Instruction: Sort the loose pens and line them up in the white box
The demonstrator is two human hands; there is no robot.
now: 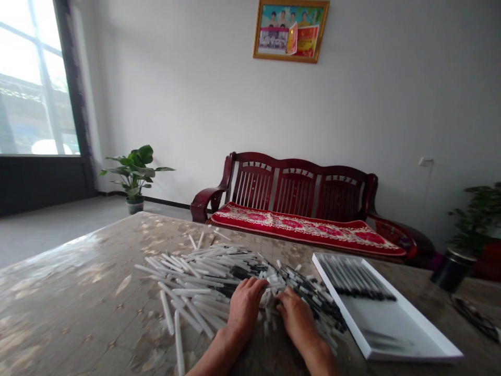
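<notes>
My left hand (245, 308) and my right hand (298, 316) lie palm down, side by side, on the near edge of a heap of pens (219, 274) in the middle of the table (78, 303). The fingers of both are bent and dug in among the pens where the two hands meet. The tips are buried there, so I cannot tell whether either hand has closed on a pen or only presses on the pile.

The heap sprawls. White barrels fan out loose toward the left side, a few lying apart from the rest, and pens with black parts crowd toward the right. They lie crossed every which way, which I judge is why my hands sit flat on top: a light hold from above keeps round things from rolling.

Just beside the heap, toward the right edge of the table, is a flat white tray (395, 329). A row of black pens (358, 279) lies side by side at its far end, and the near part is bare. Its raised rim is what keeps that row in line.

The tabletop is glossy, with a brown marbled pattern, and takes a glare from the window (31, 78) at the left. A dark canister (450, 269) stands near the table's far right corner.

Behind it all a dark red wooden bench (297, 188) with a red patterned cushion (305, 227) stands against a pale wall, under a framed picture (290, 30). A potted plant (135, 175) stands on the floor by the window.
</notes>
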